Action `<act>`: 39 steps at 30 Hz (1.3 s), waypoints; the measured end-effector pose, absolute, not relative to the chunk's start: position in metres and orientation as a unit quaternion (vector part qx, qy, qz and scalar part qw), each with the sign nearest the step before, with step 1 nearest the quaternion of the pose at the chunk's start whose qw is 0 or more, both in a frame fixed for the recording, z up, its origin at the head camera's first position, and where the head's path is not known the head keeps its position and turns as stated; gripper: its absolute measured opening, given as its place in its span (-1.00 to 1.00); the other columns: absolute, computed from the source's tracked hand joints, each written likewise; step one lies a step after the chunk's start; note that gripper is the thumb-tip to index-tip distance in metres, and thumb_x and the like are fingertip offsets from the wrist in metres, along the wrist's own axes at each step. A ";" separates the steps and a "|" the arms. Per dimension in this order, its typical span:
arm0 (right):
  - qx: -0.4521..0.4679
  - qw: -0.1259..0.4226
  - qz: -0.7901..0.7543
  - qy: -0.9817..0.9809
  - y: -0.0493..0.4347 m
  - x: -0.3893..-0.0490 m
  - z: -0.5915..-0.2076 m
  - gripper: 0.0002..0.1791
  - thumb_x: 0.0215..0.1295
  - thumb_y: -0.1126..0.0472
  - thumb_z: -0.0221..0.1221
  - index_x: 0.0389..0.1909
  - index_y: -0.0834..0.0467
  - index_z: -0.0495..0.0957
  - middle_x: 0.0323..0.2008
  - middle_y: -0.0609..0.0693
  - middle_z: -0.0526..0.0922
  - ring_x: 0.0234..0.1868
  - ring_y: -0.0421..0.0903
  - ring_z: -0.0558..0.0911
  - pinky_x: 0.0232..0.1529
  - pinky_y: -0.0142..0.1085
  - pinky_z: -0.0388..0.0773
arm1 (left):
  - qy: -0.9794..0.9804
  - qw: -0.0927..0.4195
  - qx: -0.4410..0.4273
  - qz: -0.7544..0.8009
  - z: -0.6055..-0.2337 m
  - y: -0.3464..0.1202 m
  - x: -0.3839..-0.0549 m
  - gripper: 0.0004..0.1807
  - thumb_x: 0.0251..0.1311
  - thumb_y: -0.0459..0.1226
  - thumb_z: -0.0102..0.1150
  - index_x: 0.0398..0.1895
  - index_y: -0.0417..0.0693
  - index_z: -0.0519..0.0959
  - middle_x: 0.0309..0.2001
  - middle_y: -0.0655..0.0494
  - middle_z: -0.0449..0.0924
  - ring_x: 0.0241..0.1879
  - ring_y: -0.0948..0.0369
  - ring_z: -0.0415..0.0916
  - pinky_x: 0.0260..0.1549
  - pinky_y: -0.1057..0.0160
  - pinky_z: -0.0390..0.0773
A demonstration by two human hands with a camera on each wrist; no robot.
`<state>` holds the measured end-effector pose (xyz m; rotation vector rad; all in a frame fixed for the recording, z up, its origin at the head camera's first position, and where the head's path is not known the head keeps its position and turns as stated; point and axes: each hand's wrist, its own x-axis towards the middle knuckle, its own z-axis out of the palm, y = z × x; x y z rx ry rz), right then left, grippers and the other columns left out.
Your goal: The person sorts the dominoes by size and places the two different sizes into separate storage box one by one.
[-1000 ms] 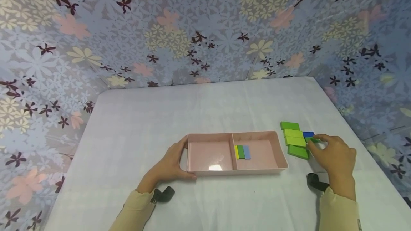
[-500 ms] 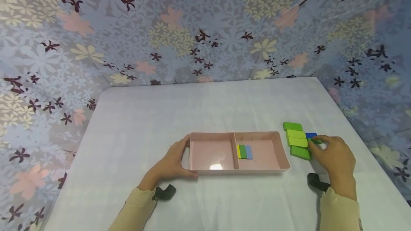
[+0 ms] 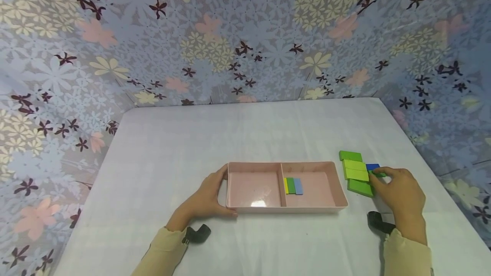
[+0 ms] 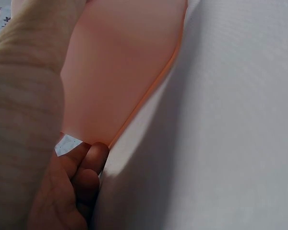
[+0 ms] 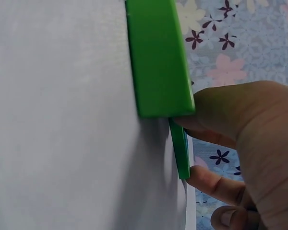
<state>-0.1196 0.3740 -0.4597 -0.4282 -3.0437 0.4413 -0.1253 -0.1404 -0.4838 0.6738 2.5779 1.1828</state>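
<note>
My left hand (image 3: 207, 197) grips the left end of a pink two-compartment box (image 3: 253, 186), thumb along its front wall. In the left wrist view, curled fingers (image 4: 89, 177) lie at the pink wall's lower edge. A yellow block (image 3: 285, 185), a green block (image 3: 291, 185) and a light blue block (image 3: 298, 186) sit side by side against the divider in the right compartment. At the right, my right hand (image 3: 402, 193) pinches a green block (image 5: 180, 151) between thumb and fingers. A nearer green block (image 5: 161, 62) partly covers the thumb in the right wrist view.
Flat lime blocks (image 3: 354, 170) lie between a green block (image 3: 350, 156) behind and another green block (image 3: 360, 188) in front, right of the box. A blue block (image 3: 372, 167) lies beside the pinching fingers. Flowered cloth (image 3: 268, 54) rises behind the white table (image 3: 192, 135).
The head view has shifted slightly. Both hands stay in nearly the same places, the left on the box and the right at the green block; the blocks in the box have not moved.
</note>
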 end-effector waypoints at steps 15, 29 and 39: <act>-0.152 0.013 0.156 -0.976 0.373 -0.117 -0.458 -0.43 0.18 -0.24 0.18 -0.05 0.15 0.62 0.06 0.44 0.43 -0.02 0.45 0.42 -0.42 0.19 0.43 | 0.877 0.105 0.236 0.404 -0.485 -0.140 -0.124 0.46 -0.49 0.24 0.54 0.52 0.25 -0.19 0.22 0.28 0.31 0.24 0.22 0.18 0.25 -0.07 0.14; -0.163 0.065 0.173 -0.969 0.365 -0.114 -0.447 -0.45 0.09 -0.22 0.26 -0.09 0.14 0.66 0.08 0.40 0.46 -0.05 0.44 0.46 -0.46 0.14 0.45 | 0.881 0.118 0.227 0.398 -0.484 -0.141 -0.125 0.47 -0.48 0.27 0.52 0.52 0.22 -0.22 0.29 0.26 0.26 0.27 0.22 0.14 0.28 -0.05 0.11; -0.131 0.112 0.210 -0.963 0.355 -0.113 -0.436 -0.55 0.07 -0.15 0.32 -0.15 0.09 0.67 0.06 0.28 0.52 -0.07 0.36 0.49 -0.35 0.17 0.42 | 0.883 0.122 0.218 0.397 -0.483 -0.141 -0.124 0.48 -0.50 0.29 0.51 0.52 0.25 -0.22 0.32 0.24 0.23 0.28 0.22 0.12 0.28 -0.04 0.12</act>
